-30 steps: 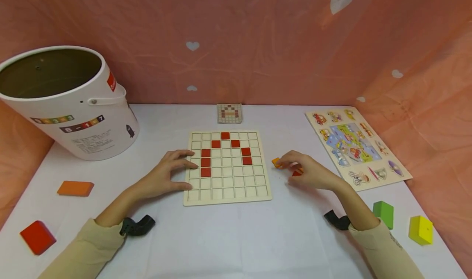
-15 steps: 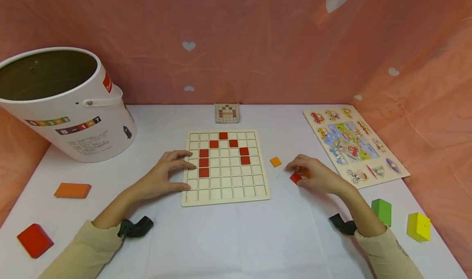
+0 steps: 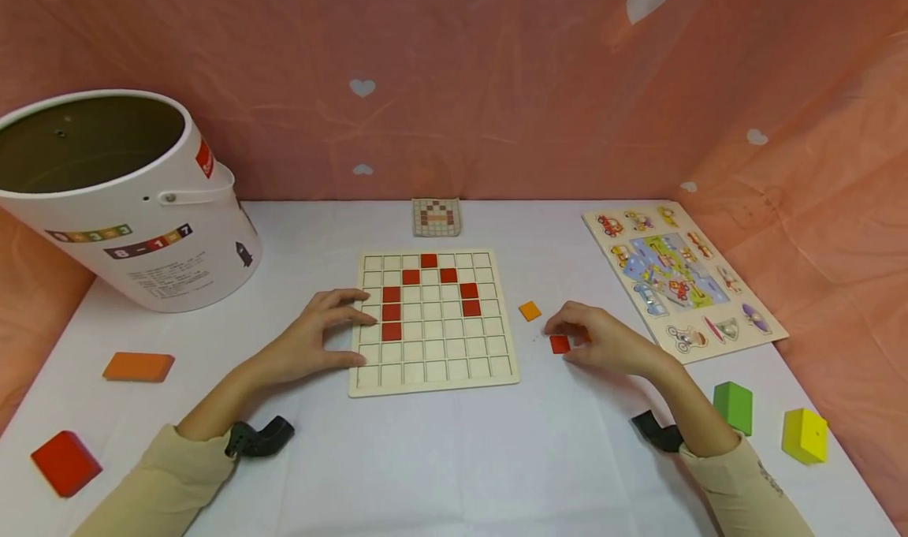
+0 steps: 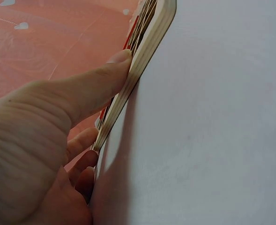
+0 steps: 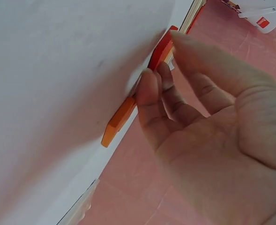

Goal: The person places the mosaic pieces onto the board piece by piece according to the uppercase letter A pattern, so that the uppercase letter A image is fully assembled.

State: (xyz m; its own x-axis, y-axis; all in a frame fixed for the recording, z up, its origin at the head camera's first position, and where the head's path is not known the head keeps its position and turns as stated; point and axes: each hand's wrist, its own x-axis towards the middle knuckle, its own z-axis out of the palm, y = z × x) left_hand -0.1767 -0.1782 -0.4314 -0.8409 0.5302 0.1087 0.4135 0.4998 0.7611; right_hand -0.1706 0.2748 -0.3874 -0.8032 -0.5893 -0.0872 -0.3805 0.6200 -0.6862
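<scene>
Grid board (image 3: 433, 324) mid-table, bucket (image 3: 120, 198) far left, picture puzzle (image 3: 681, 277) right, small card (image 3: 436, 217) behind board.

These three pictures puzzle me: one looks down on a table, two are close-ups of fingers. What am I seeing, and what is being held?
No machine here: a person wears three cameras. The head view looks down at both hands; the two close-ups come from cameras strapped on each wrist.

On the white table lies a wooden grid board with red squares set in some cells. The left hand rests on the board's left edge, thumb against its side. The right hand pinches a small red tile lying on the table; the right wrist view shows an orange tile beside it.

Around them: another orange tile, a white bucket, a picture puzzle, a small pattern card, and coloured blocks.
</scene>
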